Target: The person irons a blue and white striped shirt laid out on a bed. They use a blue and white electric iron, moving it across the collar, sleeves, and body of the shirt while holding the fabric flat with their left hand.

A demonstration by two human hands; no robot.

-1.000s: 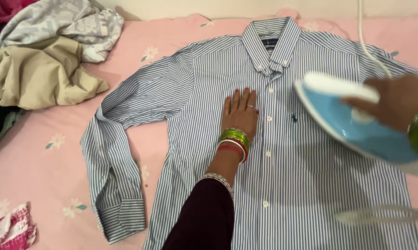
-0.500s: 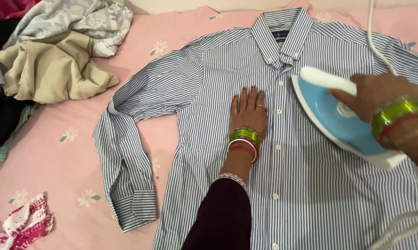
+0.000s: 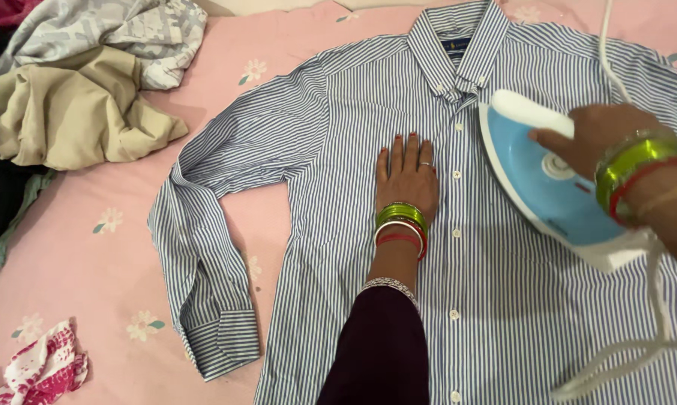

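Note:
A blue and white striped shirt lies buttoned and face up on a pink flowered sheet, one sleeve bent down at the left. My left hand rests flat on the shirt's chest beside the button row, fingers together, with green and red bangles at the wrist. My right hand grips the white handle of a blue and white iron, which sits on the shirt's right chest, its tip toward the collar. The iron's white cord trails down over the shirt's lower right.
A heap of beige and grey patterned clothes lies at the upper left, with dark cloth under it. A red and white cloth is crumpled at the bottom left corner.
The iron has come in from the right and down onto the shirt's right chest, closer to the collar. My left hand has stayed flat on the shirt. The view has shifted slightly.

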